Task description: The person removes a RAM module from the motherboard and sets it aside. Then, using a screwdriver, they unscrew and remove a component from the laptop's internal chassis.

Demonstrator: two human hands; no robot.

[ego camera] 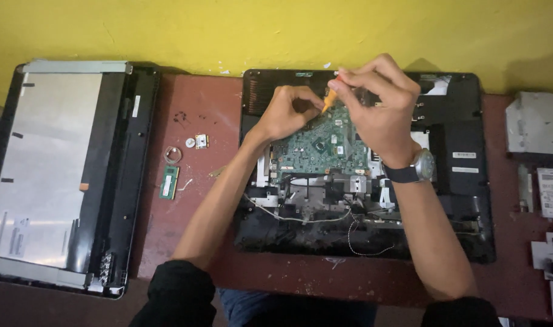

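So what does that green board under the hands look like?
The green circuit board lies flat inside the opened black computer case on the reddish table. It is covered in tiny parts, with a dark square chip near its middle. Grey metal brackets and loose wires sit just below it. The left hand rests on its top edge, and the right hand holds an orange-handled tool down to it.
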